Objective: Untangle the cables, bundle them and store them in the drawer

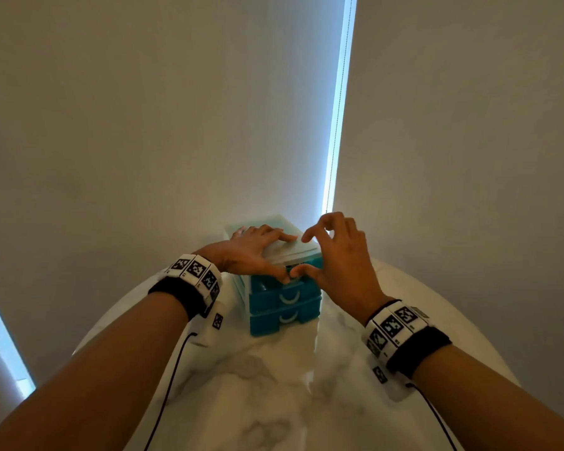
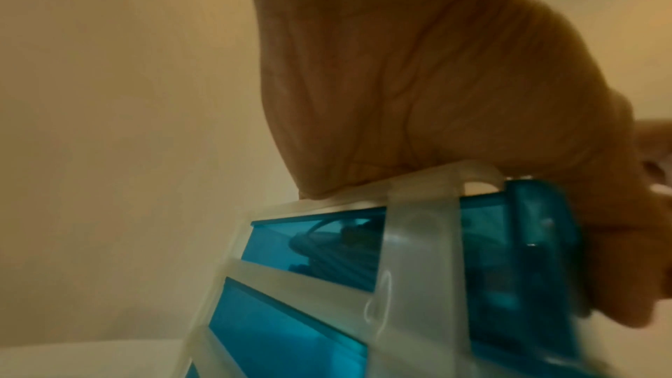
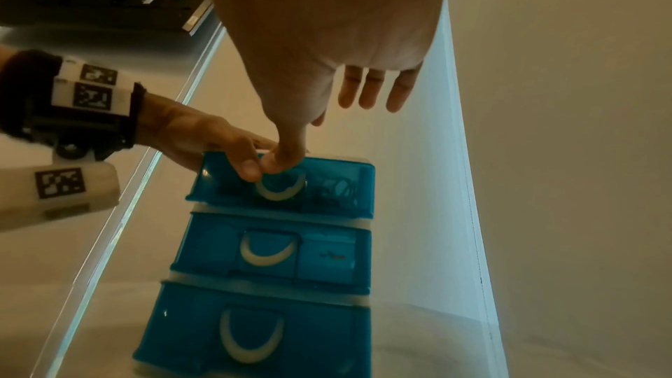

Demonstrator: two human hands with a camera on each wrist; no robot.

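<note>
1. Here, a small drawer unit (image 1: 284,297) stands on a white marble-patterned table (image 1: 274,402), close to a pale wall. It has a frosted clear frame and three blue see-through drawers stacked one above another, each with a pale crescent-shaped handle.
2. The left hand (image 1: 251,252) lies palm down on the flat top of the unit, fingers stretched out across it. Its thumb reaches down over the front edge to the face of the top drawer (image 3: 283,183).
3. The right hand (image 1: 332,255) is at the front of the unit. Its thumb presses against the top drawer's face just above the handle, tip to tip with the left thumb. Its other fingers are loosely spread and raised in the air, gripping nothing.
4. The top drawer sits slightly forward of the two drawers beneath it.
5. The cables (image 2: 327,252) lie coiled inside the top drawer, visible as dark loops through the blue plastic. How they are tied cannot be made out.
6. Both wrists wear black bands with white blocks carrying black-and-white square markers, and a thin black wire runs down from each.
7. A narrow strip of bluish daylight (image 1: 339,109) shows beside a window blind behind the table.
</note>
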